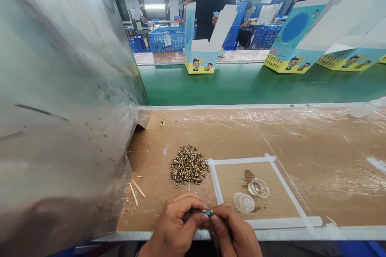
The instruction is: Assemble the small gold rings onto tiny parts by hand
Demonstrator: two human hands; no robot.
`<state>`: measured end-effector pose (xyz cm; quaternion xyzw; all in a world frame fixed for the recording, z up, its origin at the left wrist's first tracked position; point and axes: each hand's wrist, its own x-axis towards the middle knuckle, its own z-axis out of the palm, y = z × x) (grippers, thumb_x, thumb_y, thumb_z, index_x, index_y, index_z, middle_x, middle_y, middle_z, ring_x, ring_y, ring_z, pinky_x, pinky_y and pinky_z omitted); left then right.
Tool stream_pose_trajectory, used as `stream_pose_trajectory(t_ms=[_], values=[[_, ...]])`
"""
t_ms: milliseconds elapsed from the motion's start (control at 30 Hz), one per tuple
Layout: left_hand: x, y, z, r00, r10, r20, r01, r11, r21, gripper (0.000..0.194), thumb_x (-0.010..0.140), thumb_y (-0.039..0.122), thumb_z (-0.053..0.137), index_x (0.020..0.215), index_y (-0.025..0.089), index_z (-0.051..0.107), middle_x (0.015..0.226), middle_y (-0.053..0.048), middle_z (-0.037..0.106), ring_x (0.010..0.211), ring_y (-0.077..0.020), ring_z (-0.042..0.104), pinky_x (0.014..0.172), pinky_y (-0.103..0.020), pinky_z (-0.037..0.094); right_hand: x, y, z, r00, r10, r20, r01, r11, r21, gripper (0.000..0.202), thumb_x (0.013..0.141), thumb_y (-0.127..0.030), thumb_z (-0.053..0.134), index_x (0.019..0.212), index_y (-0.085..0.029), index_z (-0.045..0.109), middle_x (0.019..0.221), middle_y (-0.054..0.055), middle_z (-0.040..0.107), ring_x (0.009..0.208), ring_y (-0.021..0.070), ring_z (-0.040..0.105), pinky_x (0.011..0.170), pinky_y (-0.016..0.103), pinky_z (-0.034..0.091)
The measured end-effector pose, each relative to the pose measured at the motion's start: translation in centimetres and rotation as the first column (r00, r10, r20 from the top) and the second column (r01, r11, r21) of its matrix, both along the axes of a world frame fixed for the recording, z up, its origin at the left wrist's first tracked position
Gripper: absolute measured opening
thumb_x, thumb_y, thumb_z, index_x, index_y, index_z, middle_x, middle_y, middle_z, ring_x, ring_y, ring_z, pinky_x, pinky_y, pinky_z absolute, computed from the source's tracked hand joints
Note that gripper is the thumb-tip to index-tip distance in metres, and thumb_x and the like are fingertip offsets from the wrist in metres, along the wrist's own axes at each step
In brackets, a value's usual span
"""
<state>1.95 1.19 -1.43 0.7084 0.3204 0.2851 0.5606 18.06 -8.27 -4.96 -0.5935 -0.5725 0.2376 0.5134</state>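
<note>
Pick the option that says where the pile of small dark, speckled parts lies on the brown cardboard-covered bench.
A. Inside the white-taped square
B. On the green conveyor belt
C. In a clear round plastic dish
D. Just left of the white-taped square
D: the pile of small dark, speckled parts lies on the bare cardboard just outside the left edge of the white-taped square, beyond the two hands, left and right.

Both hands (202, 229) together, fingertips pinched.
</note>
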Motion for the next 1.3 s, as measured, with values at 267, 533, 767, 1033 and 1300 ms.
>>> stream_pose_trajectory(t_ms=[267, 533, 767, 1033, 1300], values=[[0.2, -0.3, -0.5, 0.999, -0.036, 0.011, 0.037, 0.999, -0.034, 0.016, 0.098, 0.020, 0.062, 0.083, 0.017, 0.068, 0.078, -0.003, 0.068, 0.068, -0.0155, 0.066, 0.067, -0.024, 0.051, 0.1, 0.4, 0.5, 0.995, 0.084, 0.056, -0.088, 0.993, 0.073, 0.021, 0.110, -0.021, 0.043, 0.097, -0.029, 0.057, 0.077, -0.004, 0.064, 0.057, 0.0127, 0.057, 0.051, 0.023, 0.038], [0.6, -0.1, 0.4, 0.997, -0.065, -0.035, 0.065, 0.998, 0.006, 0.017, 0.095, 0.016, 0.058, 0.080, 0.017, 0.064, 0.075, -0.003, 0.067, 0.069, -0.0164, 0.065, 0.069, -0.026, 0.049, 0.4, 0.6, 1.3, 0.982, 0.066, 0.179, -0.082, 0.993, 0.079, 0.019, 0.104, -0.013, 0.046, 0.093, -0.028, 0.052, 0.073, -0.006, 0.060, 0.056, 0.0129, 0.057, 0.054, 0.022, 0.042], [0.3, -0.3, 0.5, 0.995, -0.073, -0.072, 0.076, 0.996, 0.035, 0.018, 0.095, 0.016, 0.056, 0.077, 0.019, 0.059, 0.074, -0.003, 0.067, 0.070, -0.0167, 0.064, 0.071, -0.027, 0.049, 0.6, 0.4, 0.7, 0.976, 0.107, 0.191, -0.118, 0.992, 0.051, 0.019, 0.105, -0.014, 0.045, 0.093, -0.027, 0.052, 0.072, -0.004, 0.058, 0.056, 0.0129, 0.057, 0.053, 0.022, 0.042], [0.2, -0.1, 0.4, 0.992, -0.095, -0.089, 0.100, 0.993, 0.060, 0.017, 0.095, 0.015, 0.055, 0.078, 0.019, 0.056, 0.075, -0.002, 0.066, 0.070, -0.0162, 0.063, 0.071, -0.027, 0.048, 0.7, 0.7, 1.6, 0.964, 0.079, 0.254, -0.108, 0.989, 0.099, 0.022, 0.107, -0.014, 0.042, 0.092, -0.026, 0.053, 0.069, -0.004, 0.059, 0.052, 0.0138, 0.058, 0.051, 0.024, 0.043], [0.1, -0.2, 0.2, 0.990, -0.086, -0.115, 0.094, 0.993, 0.067, 0.016, 0.091, 0.010, 0.056, 0.078, 0.019, 0.057, 0.075, -0.001, 0.067, 0.072, -0.0159, 0.064, 0.074, -0.027, 0.046, 1.0, 0.7, 0.9, 0.958, 0.142, 0.248, -0.159, 0.986, 0.048, 0.019, 0.105, -0.012, 0.044, 0.095, -0.027, 0.051, 0.071, -0.004, 0.057, 0.056, 0.0131, 0.058, 0.052, 0.022, 0.042]])
